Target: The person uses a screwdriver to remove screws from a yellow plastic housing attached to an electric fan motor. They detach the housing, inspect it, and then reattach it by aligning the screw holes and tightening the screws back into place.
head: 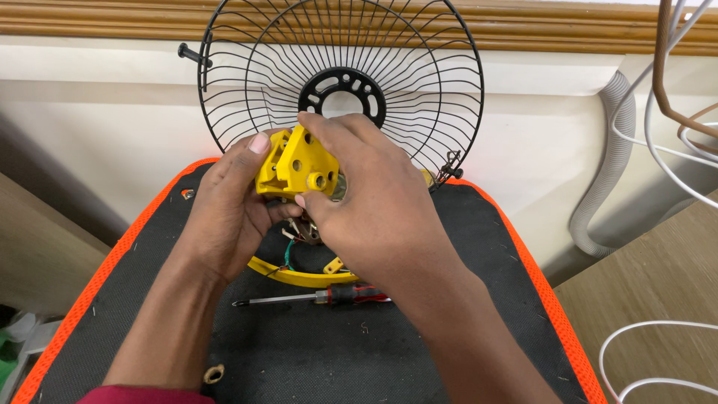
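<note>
We hold a yellow fan motor housing (295, 168) between left hand (232, 209) and right hand (366, 202), before a black wire guard (247, 67).

Screwdriver (329, 297) lies on mat (449, 352), before bracket (295, 166); grille (340, 82) behind

Black mat (359, 352) with orange mesh edging covers my table. On it: screwdriver (314, 298) at centre, tip pointing 9 o'clock; yellow curved housing (299, 275) just beyond it; wire fan guard (340, 82) standing at 12 o'clock.
</note>
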